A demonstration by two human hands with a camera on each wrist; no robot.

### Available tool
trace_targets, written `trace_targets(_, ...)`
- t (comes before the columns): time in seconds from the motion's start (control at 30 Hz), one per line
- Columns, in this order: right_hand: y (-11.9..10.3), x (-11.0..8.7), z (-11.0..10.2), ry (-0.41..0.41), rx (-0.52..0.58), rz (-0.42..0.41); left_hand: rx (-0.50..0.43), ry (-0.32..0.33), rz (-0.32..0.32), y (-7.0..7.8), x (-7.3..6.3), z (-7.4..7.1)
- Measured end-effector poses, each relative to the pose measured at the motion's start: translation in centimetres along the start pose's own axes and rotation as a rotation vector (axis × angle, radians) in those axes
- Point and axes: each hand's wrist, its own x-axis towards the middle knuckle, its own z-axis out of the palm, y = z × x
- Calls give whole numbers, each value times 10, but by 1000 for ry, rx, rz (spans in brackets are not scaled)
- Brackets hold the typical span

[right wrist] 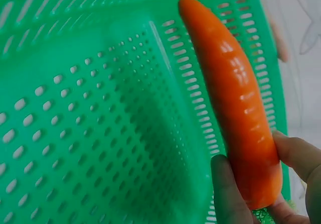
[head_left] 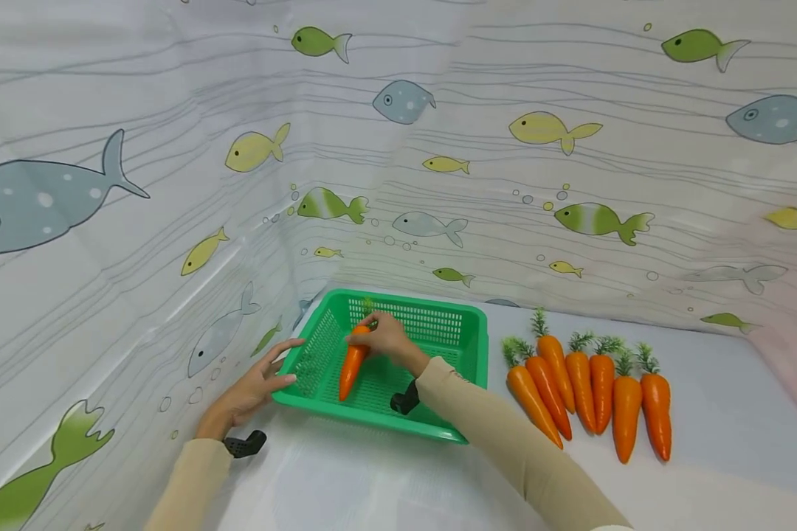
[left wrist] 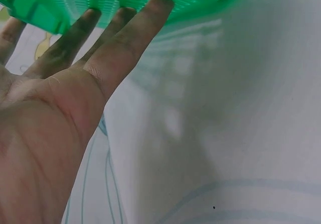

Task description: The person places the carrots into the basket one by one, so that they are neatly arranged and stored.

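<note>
My right hand (head_left: 388, 341) pinches an orange carrot (head_left: 350, 371) near its leafy top, inside a green perforated plastic basket (head_left: 477, 354). The carrot's tip points toward the basket's near side; in the right wrist view the carrot (right wrist: 233, 91) is over the slotted wall, with fingertips on both sides of its thick end. My left hand (head_left: 255, 387) is at the left side of the basket. Its fingers are stretched out against the basket's outer wall in the left wrist view, where the palm (left wrist: 45, 113) faces the camera.
Several carrots (head_left: 627, 417) with green tops lie side by side on the white table (head_left: 717, 413), right of the basket. A fish-patterned sheet (head_left: 478, 214) rises behind and to the left, close to the basket.
</note>
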Motion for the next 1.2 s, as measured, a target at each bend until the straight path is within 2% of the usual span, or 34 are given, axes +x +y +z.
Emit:
trace_targets(0.17, 3, -1, 13, 16, -57, -8, -20, -4, 2, -5, -1, 3)
trace_targets(0.37, 7, -3, 23, 11, -50, -2, -30, -18, 5, -9, -8, 3)
trace_targets(0.63, 8, 3, 21, 40, -47, 7, -24, -18, 9, -5, -2, 0)
trace_targets(0.87, 9, 8, 18, 37, -24, 25, -58, -41, 17, -1, 1, -1)
trace_targets(1.03, 9, 11, 17, 43, -54, 32, -27, -17, 11, -1, 2, -2)
trace_targets(1.2, 13, 13, 16, -29, -98, 4, -22, -10, -12, -4, 2, -2)
